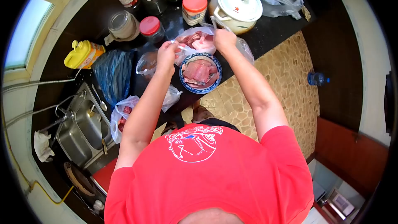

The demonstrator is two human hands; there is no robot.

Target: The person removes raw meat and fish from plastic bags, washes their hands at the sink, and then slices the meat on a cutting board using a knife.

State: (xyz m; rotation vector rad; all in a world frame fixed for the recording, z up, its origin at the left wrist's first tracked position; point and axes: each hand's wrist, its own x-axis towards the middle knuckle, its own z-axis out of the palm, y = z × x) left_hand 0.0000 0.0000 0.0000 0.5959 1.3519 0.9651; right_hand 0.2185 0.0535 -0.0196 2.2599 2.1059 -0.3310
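A clear plastic bag of raw meat [198,40] lies on the dark counter, its edges held up on both sides. My left hand [168,54] is closed on the bag's left edge. At the bag's upper right, my right hand [224,39] pinches its other edge. Directly below the bag, near the counter's front edge, a blue-and-white bowl [182,76] holds slices of raw meat [200,72]. Another clear bag [146,64] with something brownish inside sits left of my left hand.
Behind are a white lidded pot [239,3], a red-lidded jar [195,9] and several other jars. Leftward stand a blue plastic bag [112,74], a yellow jug [84,55], a bag with red meat [122,117] and a steel sink [78,135].
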